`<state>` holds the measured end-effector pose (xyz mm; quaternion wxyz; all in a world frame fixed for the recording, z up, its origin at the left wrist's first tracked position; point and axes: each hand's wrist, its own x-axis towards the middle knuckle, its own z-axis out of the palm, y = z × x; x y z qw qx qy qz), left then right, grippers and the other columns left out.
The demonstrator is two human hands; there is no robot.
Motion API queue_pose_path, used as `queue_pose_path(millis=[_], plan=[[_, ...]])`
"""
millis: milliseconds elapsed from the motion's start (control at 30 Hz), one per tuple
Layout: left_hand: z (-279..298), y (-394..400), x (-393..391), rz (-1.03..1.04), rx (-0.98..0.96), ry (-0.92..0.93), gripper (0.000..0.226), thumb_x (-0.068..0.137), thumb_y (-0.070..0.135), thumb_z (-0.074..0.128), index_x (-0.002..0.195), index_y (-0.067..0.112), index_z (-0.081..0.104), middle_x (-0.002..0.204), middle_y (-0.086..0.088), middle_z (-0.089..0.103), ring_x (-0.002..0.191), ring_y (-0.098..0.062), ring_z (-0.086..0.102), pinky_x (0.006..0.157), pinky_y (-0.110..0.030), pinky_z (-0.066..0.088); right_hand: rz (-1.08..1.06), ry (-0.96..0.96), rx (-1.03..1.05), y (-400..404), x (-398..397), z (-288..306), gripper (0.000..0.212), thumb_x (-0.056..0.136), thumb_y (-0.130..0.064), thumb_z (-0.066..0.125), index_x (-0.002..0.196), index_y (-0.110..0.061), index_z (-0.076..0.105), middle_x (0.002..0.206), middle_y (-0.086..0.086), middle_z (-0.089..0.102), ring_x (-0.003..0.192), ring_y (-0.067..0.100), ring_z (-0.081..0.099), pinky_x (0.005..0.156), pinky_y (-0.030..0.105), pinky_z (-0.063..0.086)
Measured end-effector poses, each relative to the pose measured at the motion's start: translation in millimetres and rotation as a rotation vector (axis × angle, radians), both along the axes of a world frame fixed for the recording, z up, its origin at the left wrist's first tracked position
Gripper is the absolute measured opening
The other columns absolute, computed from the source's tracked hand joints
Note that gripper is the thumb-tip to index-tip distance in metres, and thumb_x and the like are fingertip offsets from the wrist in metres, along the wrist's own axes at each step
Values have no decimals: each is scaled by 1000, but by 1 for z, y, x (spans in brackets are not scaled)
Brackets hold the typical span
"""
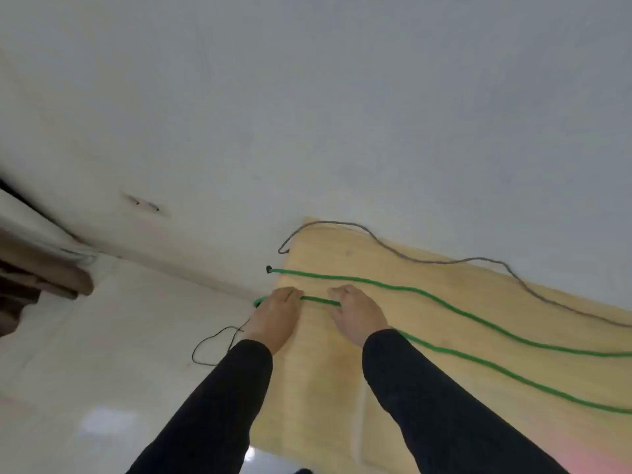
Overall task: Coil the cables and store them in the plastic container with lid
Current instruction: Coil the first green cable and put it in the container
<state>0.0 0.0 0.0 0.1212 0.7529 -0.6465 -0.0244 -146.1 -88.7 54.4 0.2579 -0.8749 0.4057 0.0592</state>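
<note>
Both my hands are closed on the green cable (444, 304): left hand (273, 316) pinches its bent end, right hand (355, 314) grips just beside it, a short taut stretch between them. Past my right hand two green runs trail off across the yellow mat (342, 388). Grey cable (403, 256) lies beyond my grip, thin black cable (208, 340) just left of my left wrist on the white floor (102, 354).

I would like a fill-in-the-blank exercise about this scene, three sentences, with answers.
1. Both hands, left hand and right hand, grip the ____ cable.
2. The grey cable lies on the mat, ____ from both hands.
3. The thin black cable lies on the ____.

Answers: green; apart; floor
</note>
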Motion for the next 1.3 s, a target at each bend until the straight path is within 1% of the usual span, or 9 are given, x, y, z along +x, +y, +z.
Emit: queue_pose_path(millis=[133, 300, 533, 633, 767, 833, 1133, 1200, 1300], plan=[[-22, -6, 12, 48, -65, 189, 31, 68, -2, 76, 95, 11, 69, 84, -5, 69, 76, -23, 67, 61, -31, 57, 5, 18, -4, -6, 11, -17, 41, 93, -13, 42, 134, -21, 47, 120, 8, 56, 114, 25, 47, 91, 37, 43], [-28, -13, 23, 35, -123, 292, 31, 69, -9, 70, 92, 12, 67, 82, -6, 66, 73, -24, 61, 55, -34, 55, 1, -64, -31, -13, 17, -28, 34, 95, -15, 43, 126, -25, 55, 101, 8, 55, 96, 25, 52, 78, 33, 44], [30, -40, 27, 24, -311, 444, 23, 87, -3, 54, 104, 6, 65, 96, -10, 62, 84, -20, 60, 75, -28, 51, -94, -354, -61, -30, 6, 18, 30, 96, -23, 45, 122, -27, 59, 80, 4, 52, 74, 21, 52, 69, 31, 44], [78, -60, 19, 16, -341, 601, 21, 92, 4, 50, 106, 11, 64, 92, 4, 59, 82, -12, 55, 79, -13, 42, -146, -519, -155, -41, -3, 53, 28, 95, -19, 48, 118, -26, 62, 76, -2, 53, 72, 10, 52, 69, 16, 41], [131, -83, 1, 9, -236, 865, 14, 94, 30, 49, 92, 26, 62, 73, 11, 58, 71, -16, 58, 71, -38, 56, -208, -660, -281, -60, -24, 111, 26, 93, -15, 51, 113, -25, 65, 72, -3, 49, 65, 6, 48, 65, 8, 37], [153, -93, -18, -29, -247, 944, 20, 94, 35, 47, 88, 24, 63, 66, 8, 56, 63, -11, 55, 68, -36, 52, -218, -704, -346, -70, -39, 140, 24, 92, -16, 53, 111, -24, 66, 72, -2, 49, 66, 8, 48, 65, 7, 37], [261, -132, -111, -201, -254, 2128, 33, 101, 26, 31, 74, 15, 48, 52, 9, 32, 45, -7, 27, 44, -16, 30, -362, -898, -307, -85, -124, 199, 32, 96, -19, 45, 125, -29, 55, 80, -18, 55, 72, -4, 51, 72, 4, 39], [283, -140, -123, -238, -321, 2316, 34, 100, 28, 32, 73, 15, 48, 50, 9, 32, 42, -6, 28, 42, -16, 27, -400, -915, -261, -86, -147, 192, 34, 97, -18, 41, 128, -30, 51, 72, -17, 49, 66, -4, 47, 67, 5, 39], [312, -147, -144, -297, -378, 2423, 34, 99, 33, 35, 76, 14, 51, 47, 10, 30, 38, -5, 27, 40, -14, 25, -430, -904, -264, -91, -179, 183, 34, 97, -16, 42, 126, -29, 53, 96, -22, 58, 84, -15, 52, 77, 1, 39]])
